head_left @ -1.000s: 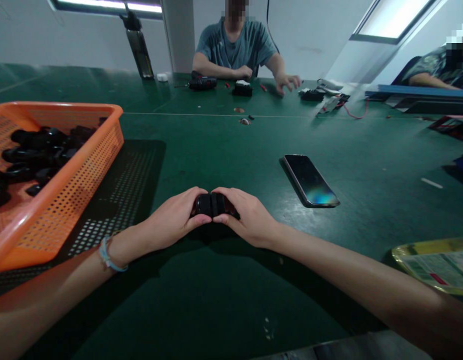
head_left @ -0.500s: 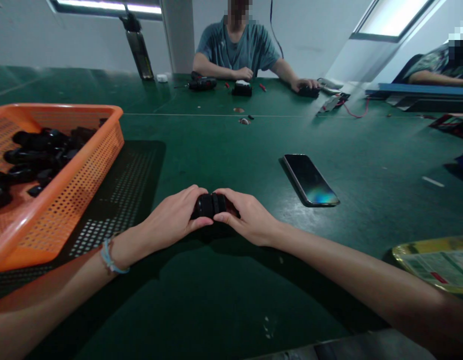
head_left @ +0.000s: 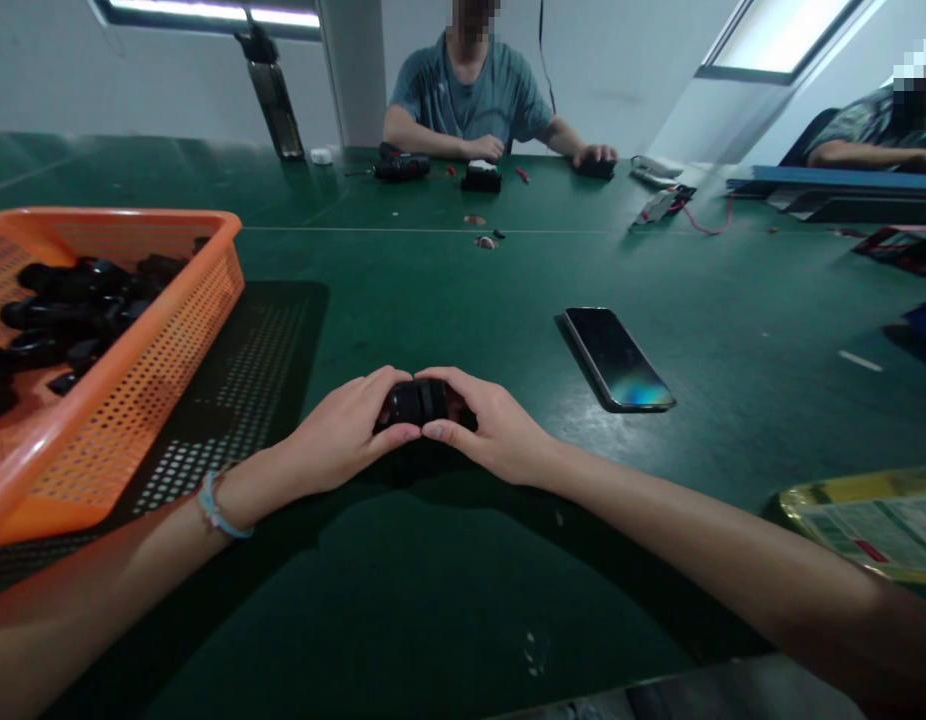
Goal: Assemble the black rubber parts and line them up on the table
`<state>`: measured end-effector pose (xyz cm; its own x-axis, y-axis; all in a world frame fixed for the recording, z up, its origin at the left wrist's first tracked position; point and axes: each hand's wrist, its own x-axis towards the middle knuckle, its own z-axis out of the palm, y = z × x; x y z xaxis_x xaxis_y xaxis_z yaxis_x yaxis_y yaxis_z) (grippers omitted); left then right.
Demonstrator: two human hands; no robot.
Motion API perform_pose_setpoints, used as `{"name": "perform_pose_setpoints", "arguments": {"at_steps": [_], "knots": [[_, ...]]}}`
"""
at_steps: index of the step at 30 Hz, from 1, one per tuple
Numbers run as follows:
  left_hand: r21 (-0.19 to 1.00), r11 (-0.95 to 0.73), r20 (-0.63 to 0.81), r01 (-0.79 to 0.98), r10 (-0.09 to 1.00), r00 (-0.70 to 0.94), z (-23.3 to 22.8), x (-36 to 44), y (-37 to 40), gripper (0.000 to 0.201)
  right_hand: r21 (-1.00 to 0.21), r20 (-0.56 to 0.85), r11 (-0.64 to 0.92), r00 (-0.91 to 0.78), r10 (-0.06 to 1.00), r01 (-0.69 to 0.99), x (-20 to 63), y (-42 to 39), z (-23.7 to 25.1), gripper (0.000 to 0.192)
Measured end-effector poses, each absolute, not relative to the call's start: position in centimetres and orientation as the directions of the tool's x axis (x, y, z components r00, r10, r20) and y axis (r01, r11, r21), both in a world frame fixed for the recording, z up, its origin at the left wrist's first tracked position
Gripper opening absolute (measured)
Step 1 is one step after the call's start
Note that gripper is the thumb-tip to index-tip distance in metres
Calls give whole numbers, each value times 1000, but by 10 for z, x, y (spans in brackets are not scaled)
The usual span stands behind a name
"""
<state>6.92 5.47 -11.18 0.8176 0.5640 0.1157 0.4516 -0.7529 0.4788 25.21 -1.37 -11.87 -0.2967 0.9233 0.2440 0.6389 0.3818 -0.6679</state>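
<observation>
Both hands met over one small black part (head_left: pixel 418 402) that sat low over the green desk (head_left: pixel 448 290), toward its near edge and about midway along it. The left hand (head_left: pixel 343 435) wrapped the part from the left and the right hand (head_left: pixel 493 432) from the right, thumbs almost tip to tip in front of it — fingers curled over the top, grasping it from both sides. Whether the part rested on the desk surface or was lifted just off it, I could not tell. A pale blue band (head_left: pixel 217 508) circled the left wrist.

At the left edge of the desk stood an orange basket (head_left: pixel 170 330) with perforated walls, holding a heap of similar black parts (head_left: pixel 73 300); it sat on a dark perforated mat (head_left: pixel 260 370). To the right of the hands, well apart from them, a phone (head_left: pixel 617 358) lay flat with its screen up. Near the right corner at the near edge lay a yellow-rimmed tray (head_left: pixel 830 495).

At the far edge a person in a teal shirt (head_left: pixel 474 95) sat with both hands on the desk — small dark pieces and tools lay scattered about them. Another person's arm (head_left: pixel 868 155) showed at the far right.
</observation>
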Motion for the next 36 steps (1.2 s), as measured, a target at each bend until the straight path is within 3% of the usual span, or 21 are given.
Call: {"name": "perform_pose_setpoints", "arguments": {"at_steps": [3, 8, 16, 31, 36], "knots": [[551, -720, 106, 422, 562, 820, -112, 68, 56, 56, -625, 324, 452, -315, 892, 636, 253, -13, -124, 50], [535, -733, 97, 419, 547, 832, -111, 69, 57, 63, -548, 415, 515, -321, 852, 659, 252, -14, -127, 35], [524, -730, 40, 440, 537, 843, -111, 70, 57, 58, -501, 400, 520, -348, 848, 692, 252, -15, -126, 30], [455, -762, 76, 460, 548, 833, -117, 70, 56, 54, -623, 183, 324, -270, 945, 712, 248, -16, -115, 27], [423, -778, 95, 464, 548, 831, -117, 71, 56, 45, -719, 114, 220, -201, 973, 659, 247, -17, -112, 25]]}}
